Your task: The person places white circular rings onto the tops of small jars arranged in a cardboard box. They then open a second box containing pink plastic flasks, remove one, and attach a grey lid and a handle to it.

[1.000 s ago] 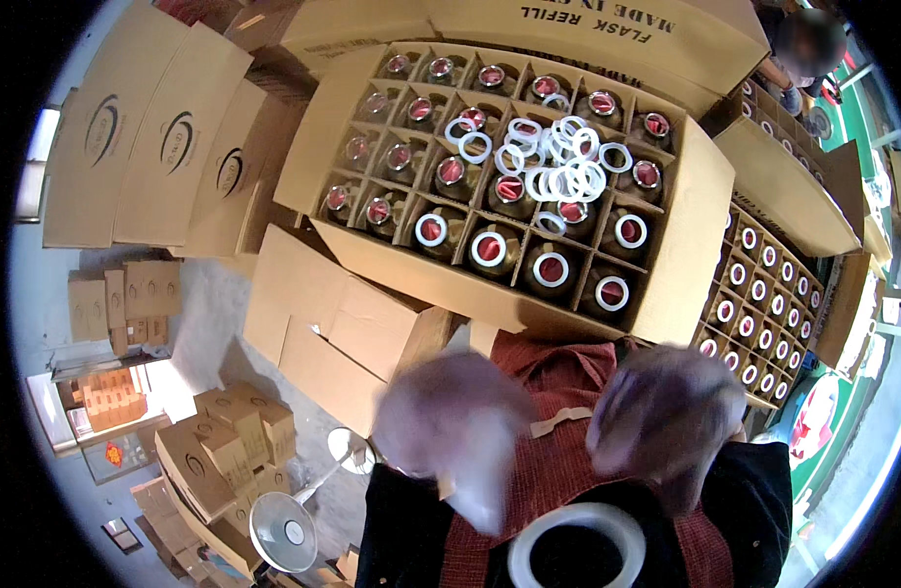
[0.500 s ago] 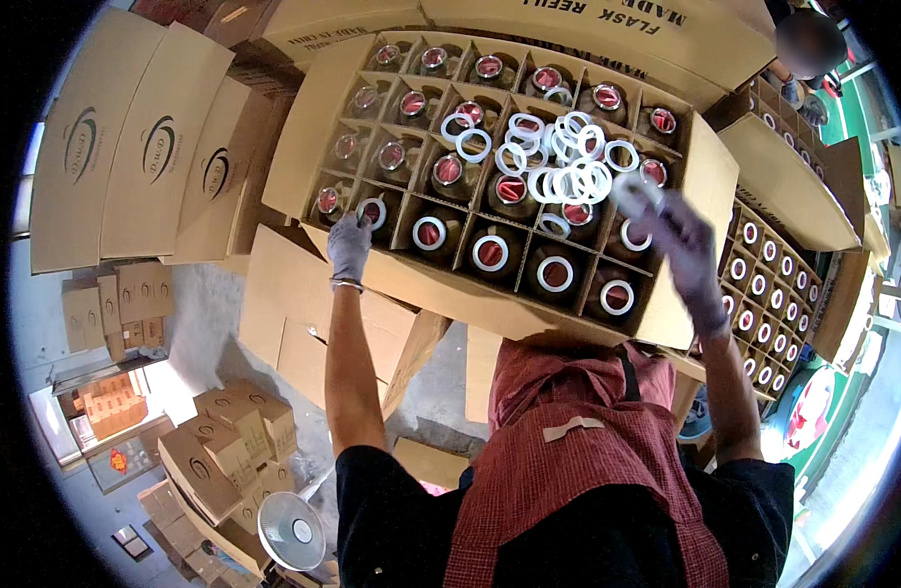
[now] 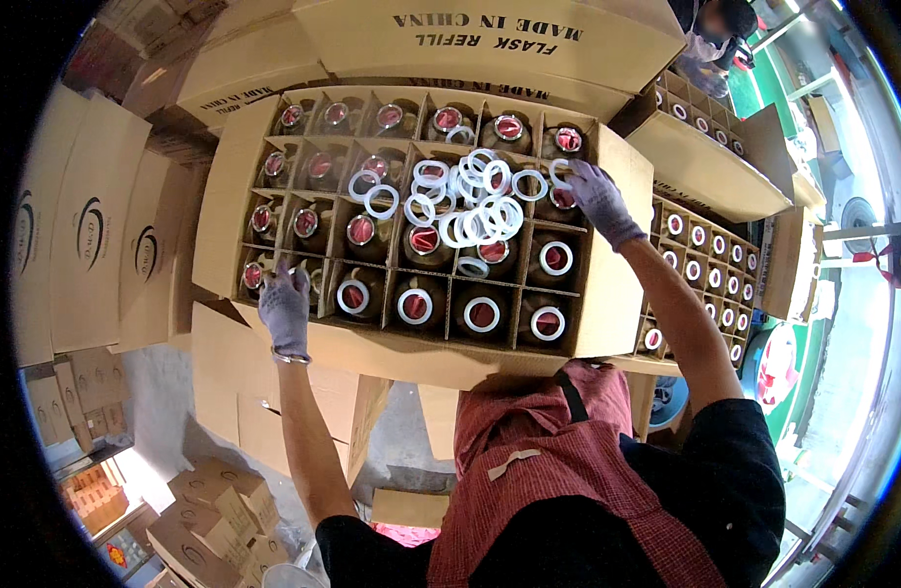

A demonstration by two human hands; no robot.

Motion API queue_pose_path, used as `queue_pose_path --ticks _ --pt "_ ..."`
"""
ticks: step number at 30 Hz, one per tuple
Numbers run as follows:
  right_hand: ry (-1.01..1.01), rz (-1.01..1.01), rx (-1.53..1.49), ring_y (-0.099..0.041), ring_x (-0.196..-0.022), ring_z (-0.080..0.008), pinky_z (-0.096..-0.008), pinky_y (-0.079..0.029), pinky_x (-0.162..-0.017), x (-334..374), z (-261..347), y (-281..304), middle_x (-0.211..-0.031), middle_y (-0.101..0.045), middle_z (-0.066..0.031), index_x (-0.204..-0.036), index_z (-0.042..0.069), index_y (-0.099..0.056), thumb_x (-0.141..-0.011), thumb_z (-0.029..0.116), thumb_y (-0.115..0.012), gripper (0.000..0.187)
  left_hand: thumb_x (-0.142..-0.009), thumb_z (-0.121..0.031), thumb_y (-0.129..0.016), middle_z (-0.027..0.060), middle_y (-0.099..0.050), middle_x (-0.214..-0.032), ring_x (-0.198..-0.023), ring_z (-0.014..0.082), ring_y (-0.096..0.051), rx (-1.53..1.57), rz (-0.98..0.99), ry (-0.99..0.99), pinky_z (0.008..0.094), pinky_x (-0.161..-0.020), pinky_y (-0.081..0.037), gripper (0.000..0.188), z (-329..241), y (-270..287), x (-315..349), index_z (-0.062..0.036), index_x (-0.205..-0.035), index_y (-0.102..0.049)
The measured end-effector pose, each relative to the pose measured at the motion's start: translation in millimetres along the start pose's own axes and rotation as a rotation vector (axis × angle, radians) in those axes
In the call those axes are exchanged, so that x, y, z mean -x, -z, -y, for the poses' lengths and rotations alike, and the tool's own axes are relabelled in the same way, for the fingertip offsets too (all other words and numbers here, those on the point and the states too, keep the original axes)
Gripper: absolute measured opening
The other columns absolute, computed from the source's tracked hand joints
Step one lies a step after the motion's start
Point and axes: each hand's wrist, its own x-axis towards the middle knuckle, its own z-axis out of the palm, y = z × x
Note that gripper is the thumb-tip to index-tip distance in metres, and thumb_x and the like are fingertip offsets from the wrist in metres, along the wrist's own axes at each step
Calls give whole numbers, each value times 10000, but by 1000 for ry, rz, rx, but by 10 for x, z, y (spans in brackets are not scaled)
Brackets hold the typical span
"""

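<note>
The left hand [image 3: 286, 312] hides the top of a bottle [image 3: 316, 280] in the big box [image 3: 612, 294]. The right hand [image 3: 601, 203], partly curled, meets a white ring [image 3: 553, 173] above the bottles. I can't tell if either grips anything.

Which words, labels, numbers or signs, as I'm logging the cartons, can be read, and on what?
I can't copy printed wording or brands, only say where they stand.
Large carton behind the bottles: bold black capitals, legible.
Tall cartons at left: black curved logos with lettering.
Stacked cartons at lower left: marks too small to read.
Numbers: none I can make out.
</note>
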Motion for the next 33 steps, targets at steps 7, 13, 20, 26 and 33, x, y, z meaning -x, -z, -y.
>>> queue_pose_path --ticks 7,13,20,26,33 --pt "67 23 -46 -542 -1147 -339 -398 -466 -979 324 176 171 -1320 -505 -173 -1182 69 -590 -843 53 -562 340 -918 -258 -574 154 -643 -1060 -930 351 -628 328 -258 -368 427 -839 -506 355 -816 125 86 -70 -1219 -590" --pt "-57 23 -118 -545 -1150 -360 -443 -449 -981 121 246 29 -1332 -510 -179 -1051 91 -652 -839 116 -640 214 -897 -208 -595 155 -650 -1021 -896 323 -639 779 -112 -528 408 -776 -526 290 -2137 324 165 -95 -1165 -613" --pt "-194 24 -558 -514 -1160 -358 -440 -422 -991 74 0 -1 -1219 -558 -166 -1165 85 -583 -760 184 -737 444 -886 -322 -589 207 -620 -941 -765 361 -644 429 -55 -355 466 -680 -526 330 -2990 176 30 -38 -1054 -596" --pt "-85 136 -603 -496 -1139 -385 -458 -408 -995 16 -130 -63 -1184 -506 -176 -1344 123 -510 -664 289 -811 762 -876 -264 -587 146 -627 -949 -783 322 -656 264 -51 -376 445 -689 -529 231 -3013 -3 29 -96 -1028 -629" --pt "121 98 -666 -521 -1121 -376 -444 -450 -960 -129 -343 -234 -1155 -546 -166 -1202 134 -572 -675 259 -801 588 -871 -275 -567 227 -575 -1144 -950 391 -624 298 45 -406 483 -823 -510 438 -3028 70 176 -84 -1263 -531"
